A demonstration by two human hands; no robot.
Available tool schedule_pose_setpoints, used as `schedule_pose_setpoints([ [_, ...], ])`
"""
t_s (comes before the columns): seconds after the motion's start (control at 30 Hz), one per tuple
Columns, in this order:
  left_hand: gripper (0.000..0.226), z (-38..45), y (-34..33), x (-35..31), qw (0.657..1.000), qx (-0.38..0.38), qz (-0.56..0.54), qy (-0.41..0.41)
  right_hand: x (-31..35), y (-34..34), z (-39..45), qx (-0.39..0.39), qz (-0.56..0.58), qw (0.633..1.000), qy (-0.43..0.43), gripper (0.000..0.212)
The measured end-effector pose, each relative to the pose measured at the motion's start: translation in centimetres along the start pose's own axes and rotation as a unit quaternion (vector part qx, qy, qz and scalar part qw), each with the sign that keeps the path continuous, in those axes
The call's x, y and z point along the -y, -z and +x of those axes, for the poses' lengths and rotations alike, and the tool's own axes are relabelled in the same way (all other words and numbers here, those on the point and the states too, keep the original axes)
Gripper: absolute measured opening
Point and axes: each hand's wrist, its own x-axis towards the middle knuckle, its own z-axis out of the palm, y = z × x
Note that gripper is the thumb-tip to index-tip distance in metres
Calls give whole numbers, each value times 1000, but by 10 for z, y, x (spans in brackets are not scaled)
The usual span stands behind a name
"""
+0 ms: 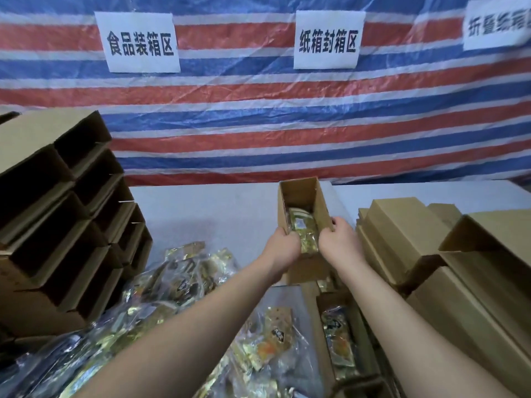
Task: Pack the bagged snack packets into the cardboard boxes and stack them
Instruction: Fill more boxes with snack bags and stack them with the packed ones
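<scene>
Centre frame: left hand (283,242) and right hand (337,235), each grip clamped on the open box (301,196) holding snack packets (304,232). Loose packets (172,282) at lower left remain; closed boxes (402,231) stacked at right.

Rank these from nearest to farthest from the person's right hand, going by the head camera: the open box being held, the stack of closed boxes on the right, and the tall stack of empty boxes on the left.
From the right hand:
1. Open box: the hand grips its right wall, at centre.
2. Closed boxes: just to its right.
3. Empty boxes: far left, across the table.
</scene>
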Motion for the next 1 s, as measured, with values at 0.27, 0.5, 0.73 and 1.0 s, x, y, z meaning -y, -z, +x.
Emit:
schedule_pose_setpoints([
  [0.27, 44, 119, -12, -42, 995, 68, 69, 8, 8, -15, 116, -10, 71, 997, -14, 31],
  [0.5, 36, 180, -22, -50, 992, 98, 75, 10, 7, -29, 178, -19, 104, 994, -17, 30],
  [0.73, 35, 221, -29, -44, 994, 95, 54, 16, 1, -40, 211, -21, 99, 995, -3, 23],
  [1.0, 24, 225, -34, -35, 994, 88, 44, 45, -9, -48, 217, 4, 93, 996, -1, 19],
])
